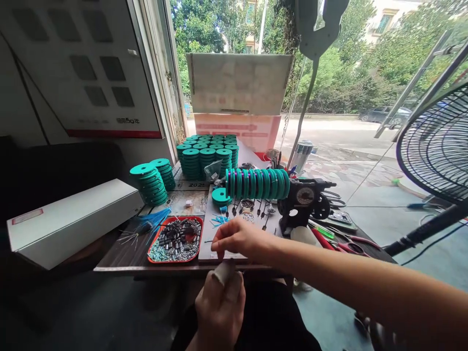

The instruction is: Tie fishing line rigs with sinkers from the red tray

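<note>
Since the tray [201,239] lies near the surface's [117,253] front edge, the right hand [234,239], pinched narrow, could spill it; what the closed left hand [221,302] holds is unclear.

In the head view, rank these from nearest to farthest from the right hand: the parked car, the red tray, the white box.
Nearest to the right hand:
1. Red tray, just left of it on the table.
2. White box, farther left, beyond the tray.
3. Parked car, outside, in the right background.
</note>
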A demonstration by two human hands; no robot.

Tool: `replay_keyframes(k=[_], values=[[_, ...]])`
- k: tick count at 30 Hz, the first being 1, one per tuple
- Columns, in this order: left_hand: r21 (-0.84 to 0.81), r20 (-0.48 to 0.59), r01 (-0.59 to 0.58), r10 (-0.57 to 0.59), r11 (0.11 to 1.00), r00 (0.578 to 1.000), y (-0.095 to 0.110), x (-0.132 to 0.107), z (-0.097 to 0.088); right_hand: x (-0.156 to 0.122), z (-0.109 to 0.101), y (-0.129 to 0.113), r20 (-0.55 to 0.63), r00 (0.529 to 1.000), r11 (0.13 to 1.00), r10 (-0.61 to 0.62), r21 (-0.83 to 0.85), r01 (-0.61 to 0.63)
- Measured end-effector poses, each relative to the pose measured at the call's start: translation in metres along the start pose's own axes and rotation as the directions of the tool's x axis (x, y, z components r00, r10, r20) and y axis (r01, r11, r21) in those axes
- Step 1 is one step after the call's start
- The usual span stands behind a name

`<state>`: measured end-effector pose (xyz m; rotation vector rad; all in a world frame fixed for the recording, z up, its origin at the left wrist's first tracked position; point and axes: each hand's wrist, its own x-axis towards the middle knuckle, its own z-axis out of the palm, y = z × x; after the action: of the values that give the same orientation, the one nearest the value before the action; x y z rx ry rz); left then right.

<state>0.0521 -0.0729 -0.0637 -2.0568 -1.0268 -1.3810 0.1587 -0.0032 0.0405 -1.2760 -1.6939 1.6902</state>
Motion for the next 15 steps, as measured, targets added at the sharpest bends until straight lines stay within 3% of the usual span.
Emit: replay_keyframes(k=[2, 3, 4, 5, 6, 7, 8, 9, 10, 11, 12, 13, 14, 15], values=[[-0.022, 0.031, -0.05, 0.05, 0.999, 0.998, -0.003, 0.005, -0.004, 0.011, 0.002, 0.003, 0.012, 1.0, 0.999, 0.002, -0.053, -0.001], [-0.085, 0.074, -0.005, 0.011, 0.996, 0.997, -0.004, 0.008, -0.006, 0.013, 0.003, 0.005, 0.013, 1.0, 0.996, -0.006, -0.086, 0.007], [-0.179, 0.156, 0.108, -0.08, 0.978, 0.984, -0.005, 0.012, -0.008, 0.012, 0.003, 0.006, 0.006, 1.0, 0.992, -0.023, -0.125, 0.024], [-0.283, 0.28, 0.292, -0.212, 0.914, 0.936, -0.006, 0.016, -0.01, 0.008, 0.003, 0.008, -0.011, 0.999, 0.985, -0.049, -0.167, 0.047], [-0.372, 0.435, 0.516, -0.346, 0.771, 0.831, -0.007, 0.021, -0.011, 0.002, 0.002, 0.011, -0.041, 0.996, 0.977, -0.077, -0.2, 0.068], [-0.41, 0.62, 0.748, -0.441, 0.522, 0.649, -0.008, 0.026, -0.013, -0.007, 0.002, 0.015, -0.084, 0.987, 0.961, -0.134, -0.252, 0.109], [-0.375, 0.779, 0.902, -0.455, 0.213, 0.431, -0.01, 0.031, -0.014, -0.017, 0.001, 0.02, -0.125, 0.963, 0.922, -0.237, -0.34, 0.183], [-0.29, 0.885, 0.953, -0.403, -0.087, 0.233, -0.012, 0.035, -0.014, -0.027, 0.0, 0.028, -0.155, 0.918, 0.858, -0.364, -0.439, 0.266], [-0.191, 0.941, 0.934, -0.327, -0.301, 0.087, -0.014, 0.038, -0.014, -0.038, 0.0, 0.037, -0.108, 0.809, 0.673, -0.578, -0.624, 0.397], [-0.114, 0.965, 0.89, -0.262, -0.443, -0.007, -0.015, 0.04, -0.014, -0.047, 0.0, 0.048, 0.019, 0.651, 0.408, -0.759, -0.765, 0.498], [-0.054, 0.974, 0.852, -0.216, -0.52, -0.069, -0.016, 0.041, -0.014, -0.055, 0.0, 0.059, 0.17, 0.511, 0.163, -0.843, -0.824, 0.543], [-0.016, 0.976, 0.832, -0.191, -0.555, -0.108, -0.016, 0.04, -0.013, -0.061, 0.001, 0.071, 0.294, 0.428, -0.02, -0.854, -0.842, 0.539], [0.008, 0.974, 0.821, -0.18, -0.571, -0.135, -0.016, 0.039, -0.013, -0.064, 0.003, 0.081, 0.374, 0.381, -0.139, -0.846, -0.843, 0.52], [0.032, 0.972, 0.806, -0.17, -0.591, -0.163, -0.015, 0.037, -0.012, -0.065, 0.005, 0.09, 0.419, 0.365, -0.207, -0.831, -0.843, 0.497]])
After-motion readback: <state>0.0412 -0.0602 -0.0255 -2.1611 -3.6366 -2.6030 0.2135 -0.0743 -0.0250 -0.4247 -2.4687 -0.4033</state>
